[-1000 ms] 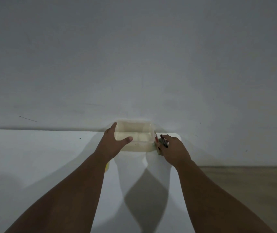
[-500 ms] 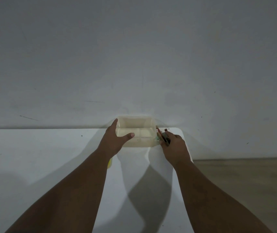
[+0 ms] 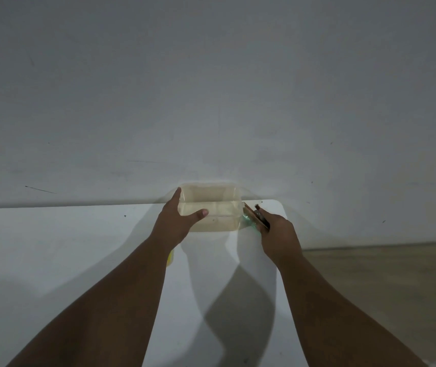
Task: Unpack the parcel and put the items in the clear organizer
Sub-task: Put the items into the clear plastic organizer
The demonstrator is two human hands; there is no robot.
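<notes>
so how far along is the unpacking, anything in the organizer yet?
Done: nothing shows inside the clear organizer, though the light is dim; no parcel is in view. In hand: the left hand grips the organizer's left side, thumb on its front wall; the right hand holds a few slim items beside its right wall. Left: drop those in. A yellow object peeks from under the left forearm.

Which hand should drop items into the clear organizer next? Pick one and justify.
Right. The right hand already holds slim items beside the clear organizer; the left hand is steadying its left wall.
</notes>
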